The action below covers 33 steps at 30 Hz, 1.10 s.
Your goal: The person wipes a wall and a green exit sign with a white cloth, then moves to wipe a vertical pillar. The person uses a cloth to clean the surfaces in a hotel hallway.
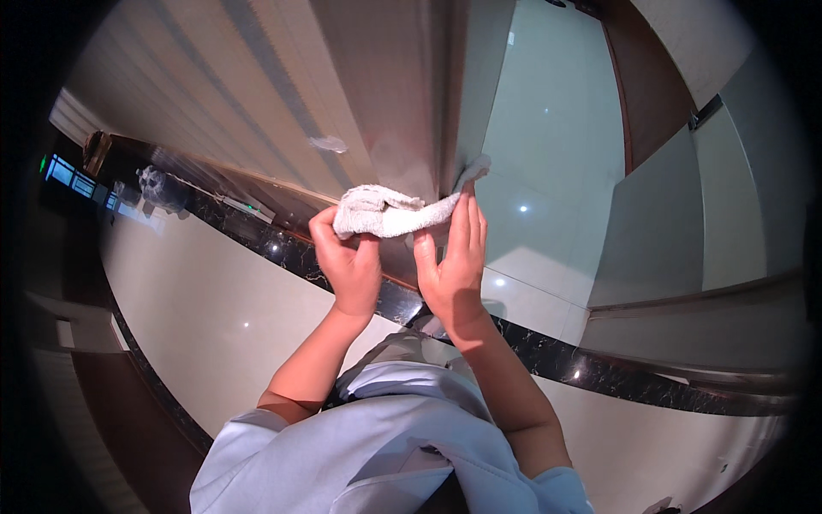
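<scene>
A white terry cloth (401,218), folded and bunched, stretches between my two hands in front of a brownish, smooth-faced corner post or door frame (398,90). My left hand (350,266) grips the cloth's left end, with the fingers curled behind it and the thumb below. The fingers of my right hand (454,266) lie extended along the other end, its thumb under the cloth's lower edge. Past those fingertips, a loose tip of cloth lies against the greyish side face (478,83) of the frame. Part of the left fingers is hidden by the cloth.
Left of the frame runs a striped wall (257,96) bearing a pale patch (329,144). A low wall fixture (250,207) shows a green light. Clear plastic bags (160,187) sit farther left. Black marble strips (546,353) border the glossy tile floor (244,308). Grey panels (661,225) stand right.
</scene>
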Each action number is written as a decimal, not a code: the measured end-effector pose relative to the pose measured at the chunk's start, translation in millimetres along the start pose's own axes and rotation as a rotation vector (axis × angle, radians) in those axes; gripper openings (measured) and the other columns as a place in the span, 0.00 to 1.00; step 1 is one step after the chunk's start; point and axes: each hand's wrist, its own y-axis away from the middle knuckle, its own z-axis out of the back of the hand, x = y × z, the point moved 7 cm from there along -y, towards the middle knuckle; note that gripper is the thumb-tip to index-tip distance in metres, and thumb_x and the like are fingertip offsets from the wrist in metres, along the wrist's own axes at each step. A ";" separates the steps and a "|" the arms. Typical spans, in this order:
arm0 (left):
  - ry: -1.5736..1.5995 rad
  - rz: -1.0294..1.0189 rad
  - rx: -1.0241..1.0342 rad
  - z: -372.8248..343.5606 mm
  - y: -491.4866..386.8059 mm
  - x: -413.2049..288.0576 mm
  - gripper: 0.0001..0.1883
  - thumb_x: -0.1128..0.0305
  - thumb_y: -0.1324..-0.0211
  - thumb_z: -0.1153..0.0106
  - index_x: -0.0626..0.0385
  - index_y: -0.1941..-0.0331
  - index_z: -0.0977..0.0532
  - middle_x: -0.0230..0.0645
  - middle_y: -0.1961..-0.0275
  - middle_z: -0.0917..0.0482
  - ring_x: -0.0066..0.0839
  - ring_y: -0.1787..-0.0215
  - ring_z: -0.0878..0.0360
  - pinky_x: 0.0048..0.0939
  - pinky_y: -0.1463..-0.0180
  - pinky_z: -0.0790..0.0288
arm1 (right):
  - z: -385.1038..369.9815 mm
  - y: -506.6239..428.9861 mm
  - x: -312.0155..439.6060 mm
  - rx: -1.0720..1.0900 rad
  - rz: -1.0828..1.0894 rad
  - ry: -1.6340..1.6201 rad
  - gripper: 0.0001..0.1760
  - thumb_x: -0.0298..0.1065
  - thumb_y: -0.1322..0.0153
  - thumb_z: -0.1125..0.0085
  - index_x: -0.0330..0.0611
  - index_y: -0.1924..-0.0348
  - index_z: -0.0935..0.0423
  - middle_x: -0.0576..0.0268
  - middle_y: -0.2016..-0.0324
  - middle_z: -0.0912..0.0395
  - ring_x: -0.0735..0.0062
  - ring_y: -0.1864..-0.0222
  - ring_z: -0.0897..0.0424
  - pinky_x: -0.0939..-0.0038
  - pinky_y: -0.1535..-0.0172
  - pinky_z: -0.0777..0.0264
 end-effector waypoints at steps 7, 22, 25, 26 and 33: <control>-0.219 0.122 0.227 -14.9 14.3 34.4 0.15 0.85 0.45 0.46 0.62 0.52 0.29 0.39 0.58 0.20 0.27 0.54 0.20 0.29 0.48 0.26 | -32.5 46.7 -30.7 0.099 -0.239 0.004 0.45 0.31 0.28 0.40 0.21 0.26 0.55 0.28 0.35 0.38 0.32 0.35 0.36 0.49 0.31 0.41; -0.279 -0.405 0.345 -20.2 6.4 4.5 0.15 0.72 0.43 0.33 0.60 0.55 0.27 0.43 0.51 0.27 0.40 0.46 0.29 0.38 0.42 0.33 | -22.9 37.8 -23.8 0.025 -0.202 0.098 0.46 0.27 0.33 0.41 0.23 0.26 0.53 0.32 0.26 0.49 0.36 0.28 0.40 0.53 0.26 0.44; -0.310 -0.510 0.467 -22.6 18.0 24.5 0.16 0.77 0.47 0.33 0.60 0.52 0.22 0.42 0.52 0.26 0.39 0.51 0.24 0.37 0.47 0.29 | -35.7 58.5 -49.6 0.083 -0.338 0.089 0.45 0.27 0.31 0.44 0.23 0.26 0.54 0.31 0.27 0.48 0.38 0.28 0.40 0.54 0.26 0.44; -0.355 -0.595 0.526 -24.3 21.7 29.6 0.17 0.78 0.50 0.32 0.60 0.54 0.20 0.43 0.55 0.25 0.39 0.56 0.22 0.36 0.53 0.26 | -37.7 65.6 -56.3 0.062 -0.335 0.078 0.43 0.27 0.31 0.45 0.20 0.27 0.53 0.29 0.28 0.47 0.37 0.28 0.40 0.55 0.26 0.44; -0.570 -0.737 0.889 -42.6 47.8 77.2 0.20 0.80 0.60 0.39 0.51 0.58 0.18 0.36 0.63 0.20 0.39 0.71 0.19 0.39 0.68 0.25 | -73.4 118.9 -132.0 0.170 -0.654 0.133 0.29 0.29 0.30 0.44 0.20 0.39 0.32 0.23 0.39 0.32 0.34 0.39 0.27 0.50 0.36 0.32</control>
